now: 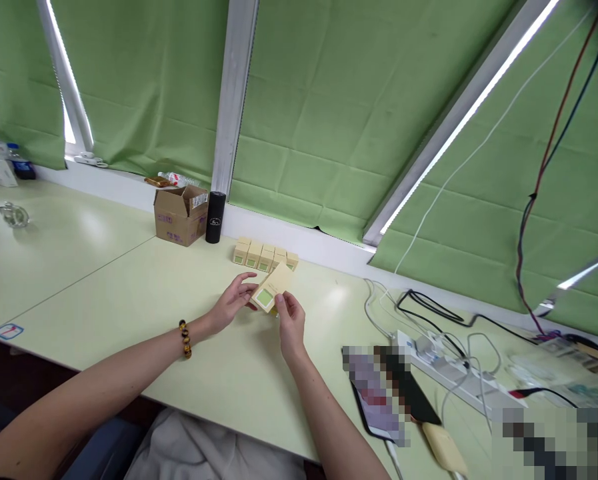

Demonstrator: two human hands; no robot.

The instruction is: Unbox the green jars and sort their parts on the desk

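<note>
My right hand (291, 325) pinches the near end of a small cream-coloured box (273, 287) with a green square on its face, holding it tilted above the table. My left hand (232, 301) is at the box's left side with its fingers spread; some fingertips pass behind the box, and whether they touch it I cannot tell. A beaded bracelet (185, 339) is on the left wrist. Just beyond, several similar small boxes (253, 255) stand in a row, partly covered by the held one.
An opened cardboard box (180, 217) and a black cylinder (215, 217) stand at the back. To the right lie two blurred phone-like devices (373, 393), a power strip (443, 373) and tangled cables (431, 303). A clear glass object (15, 215) sits far left.
</note>
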